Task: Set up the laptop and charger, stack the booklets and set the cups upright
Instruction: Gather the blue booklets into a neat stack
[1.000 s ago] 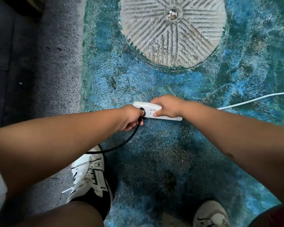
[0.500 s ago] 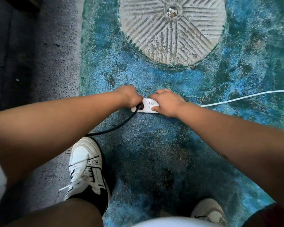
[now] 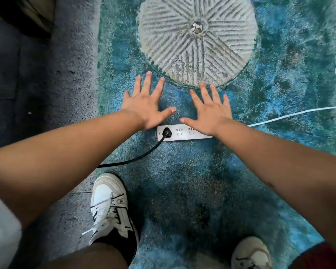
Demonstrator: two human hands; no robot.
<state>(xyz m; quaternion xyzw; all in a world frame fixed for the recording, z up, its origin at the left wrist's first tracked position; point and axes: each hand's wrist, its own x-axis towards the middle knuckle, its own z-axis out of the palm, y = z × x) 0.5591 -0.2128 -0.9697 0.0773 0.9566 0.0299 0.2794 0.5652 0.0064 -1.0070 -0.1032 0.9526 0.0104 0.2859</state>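
Observation:
A white power strip (image 3: 180,133) lies on the blue rug. The charger's black plug (image 3: 167,132) sits in its leftmost socket, and the black cable (image 3: 136,159) runs down-left from it. My left hand (image 3: 145,105) is spread flat with straight fingers just above the strip's left end, holding nothing. Spread the same way, my right hand (image 3: 209,111) hovers over the strip's right end and hides that part. The laptop, booklets and cups are out of view.
The strip's white cord (image 3: 295,114) leads off to the right. A round grooved stone disc (image 3: 197,37) lies beyond the hands. The grey rug border (image 3: 72,65) runs along the left. My white shoes (image 3: 110,206) stand below.
My left hand has let go of the black plug, now seated in the strip. My right hand has released the strip. Both hands have lifted forward with fingers spread.

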